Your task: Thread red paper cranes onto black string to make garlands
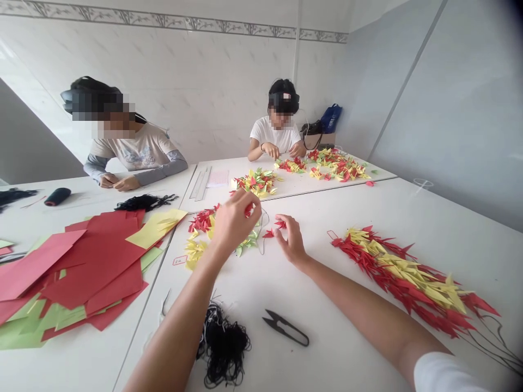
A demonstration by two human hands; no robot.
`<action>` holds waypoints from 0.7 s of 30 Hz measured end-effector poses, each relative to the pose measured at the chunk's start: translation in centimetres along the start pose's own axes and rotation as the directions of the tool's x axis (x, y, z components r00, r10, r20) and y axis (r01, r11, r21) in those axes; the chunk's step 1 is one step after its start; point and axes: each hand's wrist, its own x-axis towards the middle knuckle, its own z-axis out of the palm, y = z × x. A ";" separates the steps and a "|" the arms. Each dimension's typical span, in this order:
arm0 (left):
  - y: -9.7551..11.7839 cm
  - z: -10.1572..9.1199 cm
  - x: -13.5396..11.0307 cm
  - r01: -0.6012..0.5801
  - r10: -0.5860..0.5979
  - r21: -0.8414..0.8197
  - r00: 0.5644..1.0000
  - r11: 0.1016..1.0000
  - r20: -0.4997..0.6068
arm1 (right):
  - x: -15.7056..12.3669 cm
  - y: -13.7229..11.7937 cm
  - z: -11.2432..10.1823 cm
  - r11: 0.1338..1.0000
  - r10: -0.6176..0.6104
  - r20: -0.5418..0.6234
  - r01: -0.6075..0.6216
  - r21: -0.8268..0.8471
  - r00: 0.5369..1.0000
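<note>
My left hand [236, 220] is raised over the near pile of folded paper pieces, its fingers closed in a pinch. A thin dark thread [267, 219] hangs in a loop beside those fingertips; the grip itself is partly hidden. My right hand [291, 239] is just to the right, thumb and fingers curved but apart. Close by its fingertips are small red folded paper pieces [268, 234]. Under and behind my left hand lie red, yellow and green folded pieces [196, 253]. Black thread snips [286, 328] lie between my forearms, beside a tangled black thread bundle [223, 345].
A long red-and-yellow string of folded pieces [404, 272] lies at right. Red, green and yellow paper sheets [98, 256] cover the left table. Across from me, two people [134, 152] sit working. Colourful piles [339, 165], a clear ruler [199, 184] and a black thread spool [58, 196] lie farther back.
</note>
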 end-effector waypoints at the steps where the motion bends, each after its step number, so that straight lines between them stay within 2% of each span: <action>1: -0.1 0.8 -0.3 0.003 -0.007 0.049 0.996 0.999 0.092 | -0.1 -0.2 -0.1 0.999 -0.007 -0.007 0.007 0.040 1.000; 3: -0.3 2.2 -0.9 -0.009 -0.014 0.109 0.977 0.994 0.211 | -0.2 -0.3 -0.3 0.995 -0.032 0.006 0.031 0.099 0.999; 5: -0.5 3.2 -1.2 -0.030 -0.008 0.134 0.960 0.991 0.279 | -0.2 -0.3 -0.2 0.990 -0.072 0.027 0.068 0.125 0.997; 9: -0.8 4.2 -1.6 -0.065 0.014 0.117 0.918 0.991 0.396 | -0.2 -0.2 0.1 0.985 -0.120 0.023 0.116 0.127 0.993; 16: -1.7 3.6 -1.6 0.083 -0.060 -0.040 0.911 0.996 0.407 | -0.1 -0.1 0.1 0.988 -0.074 0.007 0.072 0.138 0.997; 21: -3.1 3.0 -1.2 0.118 -0.043 -0.132 0.883 0.984 0.468 | 0.0 0.1 0.2 0.985 -0.103 0.000 0.102 0.142 0.995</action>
